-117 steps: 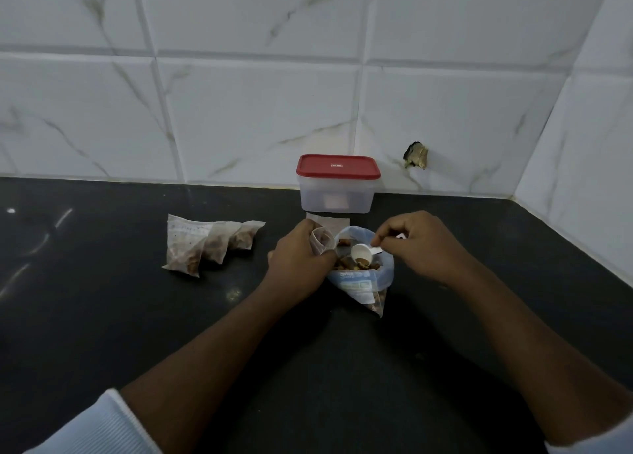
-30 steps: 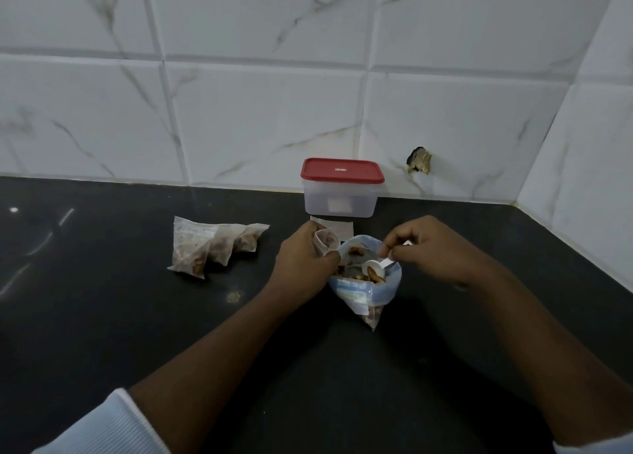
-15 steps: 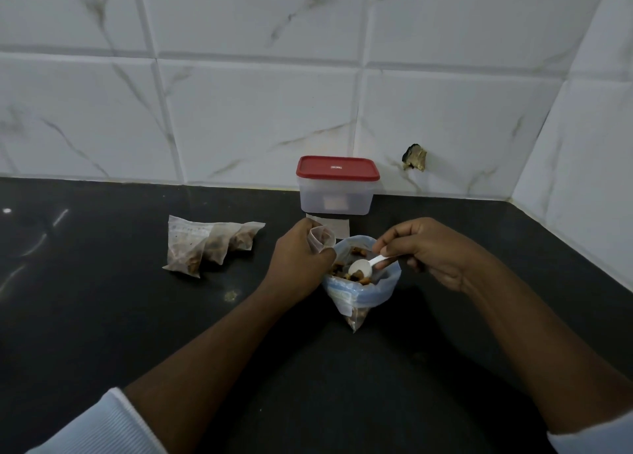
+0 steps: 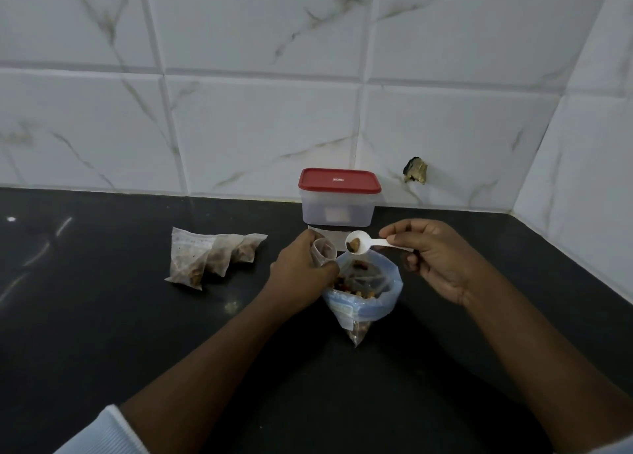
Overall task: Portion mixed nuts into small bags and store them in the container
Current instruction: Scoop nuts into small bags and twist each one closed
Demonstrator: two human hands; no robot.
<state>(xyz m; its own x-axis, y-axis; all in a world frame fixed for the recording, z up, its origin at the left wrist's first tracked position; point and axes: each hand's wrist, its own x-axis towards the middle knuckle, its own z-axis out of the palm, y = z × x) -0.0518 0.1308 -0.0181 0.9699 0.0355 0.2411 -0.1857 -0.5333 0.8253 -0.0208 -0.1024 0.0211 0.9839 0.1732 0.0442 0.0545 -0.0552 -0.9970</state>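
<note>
Now pinches loaded scoop (image 4: 368, 243) in right hand (image 4: 438, 258), grips small bag (image 4: 323, 250) in left hand (image 4: 298, 268); may spill nuts (image 4: 353, 244) missing narrow mouth.

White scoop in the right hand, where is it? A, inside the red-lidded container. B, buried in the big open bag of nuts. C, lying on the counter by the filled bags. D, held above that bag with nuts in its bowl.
D: the right hand pinches the white scoop by its handle above the big bag, with nuts showing in its bowl.
</note>
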